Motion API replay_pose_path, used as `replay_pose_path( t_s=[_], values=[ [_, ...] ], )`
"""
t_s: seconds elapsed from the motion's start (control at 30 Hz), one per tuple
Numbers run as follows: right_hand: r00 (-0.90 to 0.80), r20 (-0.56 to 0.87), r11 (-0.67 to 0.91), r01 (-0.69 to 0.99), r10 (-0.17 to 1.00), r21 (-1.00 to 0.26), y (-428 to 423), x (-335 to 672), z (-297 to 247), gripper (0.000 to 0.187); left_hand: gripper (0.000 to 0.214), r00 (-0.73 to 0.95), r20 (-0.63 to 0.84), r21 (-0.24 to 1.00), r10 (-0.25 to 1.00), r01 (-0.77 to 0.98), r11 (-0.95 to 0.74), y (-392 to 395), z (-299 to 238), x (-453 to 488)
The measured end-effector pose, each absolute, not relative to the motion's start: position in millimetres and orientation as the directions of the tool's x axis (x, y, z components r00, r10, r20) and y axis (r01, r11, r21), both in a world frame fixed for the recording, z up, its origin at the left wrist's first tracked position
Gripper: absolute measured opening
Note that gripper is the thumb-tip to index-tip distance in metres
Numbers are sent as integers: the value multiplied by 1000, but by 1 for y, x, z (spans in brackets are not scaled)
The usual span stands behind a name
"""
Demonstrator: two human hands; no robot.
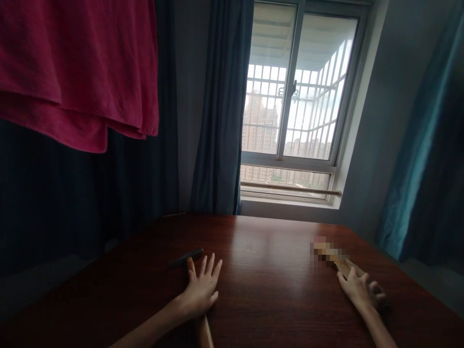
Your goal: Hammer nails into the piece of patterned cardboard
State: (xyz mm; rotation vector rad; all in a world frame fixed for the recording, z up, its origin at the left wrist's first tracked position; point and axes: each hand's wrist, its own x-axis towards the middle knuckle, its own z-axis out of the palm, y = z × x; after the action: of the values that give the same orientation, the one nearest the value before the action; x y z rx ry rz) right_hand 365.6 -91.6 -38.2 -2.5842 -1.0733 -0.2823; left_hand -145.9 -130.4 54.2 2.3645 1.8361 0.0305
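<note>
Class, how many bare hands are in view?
2: left hand, spread over the dark-headed, wooden-handled hammer; right hand, touching the tan, partly pixelated object on the brown wooden table.

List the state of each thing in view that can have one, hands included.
Left hand: fingers spread, over the hammer's handle
Right hand: closed around the pixelated object
Hammer: lying down, handle partly hidden
Pixelated object: held, details obscured
Window: seems shut
Left curtain: drawn aside
Pink cloth: hanging
Table: glossy, reflecting daylight
</note>
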Motion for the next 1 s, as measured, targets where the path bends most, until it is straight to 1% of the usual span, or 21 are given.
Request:
replay_pose_path(
  t_s=[0.1,0.17,0.23,0.3,0.43,0.53,0.63,0.77,0.9,1.0],
  values=[
    [634,302,-615,771,712,-169,-73,328,-34,50,78,245,-137,213,960,954,-213,-141,52,-166],
    [580,297,-563,813,758,-151,-62,300,-31,50,77,277,-124,254,953,937,-239,-142,45,-179],
    [530,305,-515,847,791,-132,-52,267,-28,51,74,325,-91,286,941,914,-288,-138,32,-191],
    [471,321,-459,881,822,-116,-43,231,-25,54,70,336,-68,327,940,897,-297,-131,15,-203],
    [305,336,-278,952,891,-127,-29,154,-21,56,68,310,55,355,949,882,-309,-116,-14,-222],
    [172,341,-125,980,924,-156,-23,104,-20,56,66,305,129,367,944,869,-331,-107,-21,-236],
    [26,364,44,982,931,-182,-20,69,-18,55,65,283,166,362,945,874,-326,-95,-19,-251],
    [-134,389,233,948,911,-218,-15,48,-11,52,65,223,157,314,962,913,-262,-75,-11,-268],
    [-207,405,320,918,891,-234,-10,45,-2,45,63,191,118,244,975,946,-215,-57,-6,-284],
    [-229,424,358,898,876,-255,-9,45,3,49,61,162,75,192,984,966,-173,-52,3,-284]
  ],
)
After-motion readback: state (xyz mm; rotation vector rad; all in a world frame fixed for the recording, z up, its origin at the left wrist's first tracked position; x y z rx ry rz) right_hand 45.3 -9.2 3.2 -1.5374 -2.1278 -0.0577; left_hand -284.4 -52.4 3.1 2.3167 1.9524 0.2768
